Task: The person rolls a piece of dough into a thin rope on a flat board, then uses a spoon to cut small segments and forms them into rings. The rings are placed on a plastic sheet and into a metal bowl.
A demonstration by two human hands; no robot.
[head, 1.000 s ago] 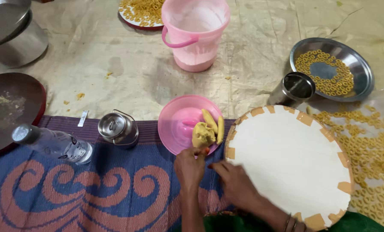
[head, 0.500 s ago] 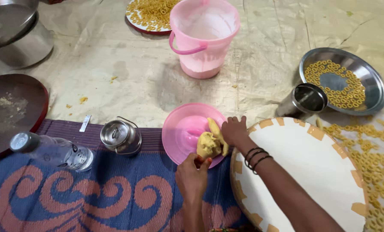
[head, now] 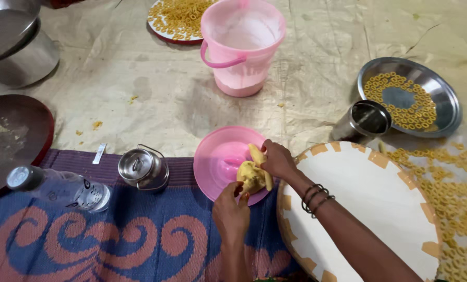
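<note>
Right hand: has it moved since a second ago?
Yes. The right hand went from the white round board up and left to the pink plate, now gripping the yellow dough.

One clear plastic bottle [head: 61, 189] lies on its side on the blue patterned mat [head: 113, 245], to my left, cap toward the dark round tray [head: 11, 138]. It carries a see-through label with dark print, too small to make out. A small white slip or wrapper [head: 98, 153] lies just beyond the mat's purple edge, near the little steel can [head: 142, 168]. No signs or screens here.
</note>
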